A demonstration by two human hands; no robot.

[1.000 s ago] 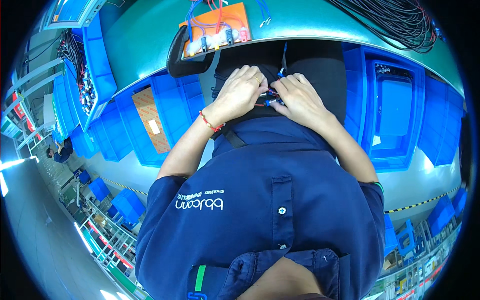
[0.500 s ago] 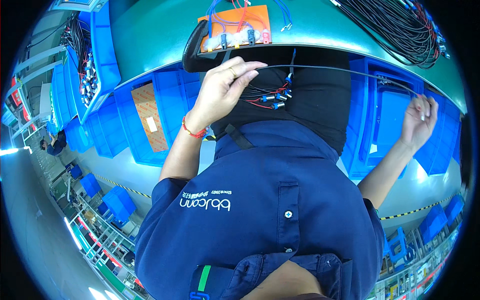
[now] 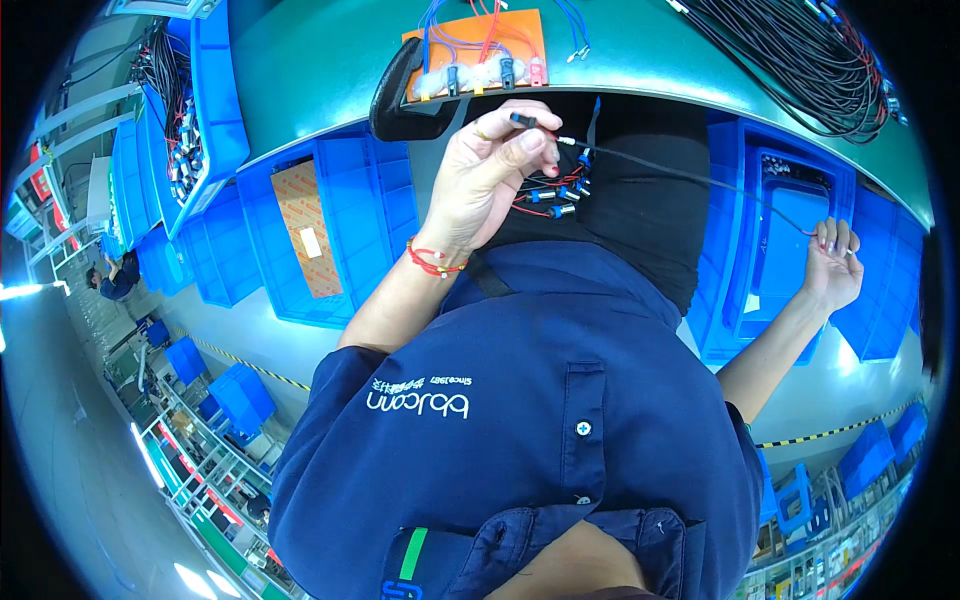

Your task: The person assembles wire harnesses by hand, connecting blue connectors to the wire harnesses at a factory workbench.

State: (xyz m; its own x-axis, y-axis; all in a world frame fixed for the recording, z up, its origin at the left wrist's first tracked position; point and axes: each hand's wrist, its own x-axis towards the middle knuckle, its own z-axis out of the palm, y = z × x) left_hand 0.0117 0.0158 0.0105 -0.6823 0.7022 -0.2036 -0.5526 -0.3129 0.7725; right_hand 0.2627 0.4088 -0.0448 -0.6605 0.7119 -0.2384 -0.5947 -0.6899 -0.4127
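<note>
A thin black cable (image 3: pixel 690 175) stretches between my two hands above my lap. My left hand (image 3: pixel 485 175) is closed near its left end, thumb and fingers pinched together. A small black connector (image 3: pixel 522 120) sticks out at those fingertips, and a pale tip (image 3: pixel 568 141) shows on the cable side. My right hand (image 3: pixel 833 265) has its fingers curled round the other end, where a bit of red shows. Beyond my left hand, several cables with silver and blue connectors (image 3: pixel 562 211) lie on my lap, partly hidden by it.
On the green table (image 3: pixel 330 60) lies an orange board (image 3: pixel 530 30) with connectors and blue and red wires. A black cable bundle (image 3: pixel 790 60) rests at the table's right. Blue bins (image 3: pixel 345 200) stand under the table; another blue bin (image 3: pixel 215 90) at left holds cables.
My left hand has turned, raising its fingers and showing the black connector. My right hand has dropped slightly, and the cable now slopes down to the right.
</note>
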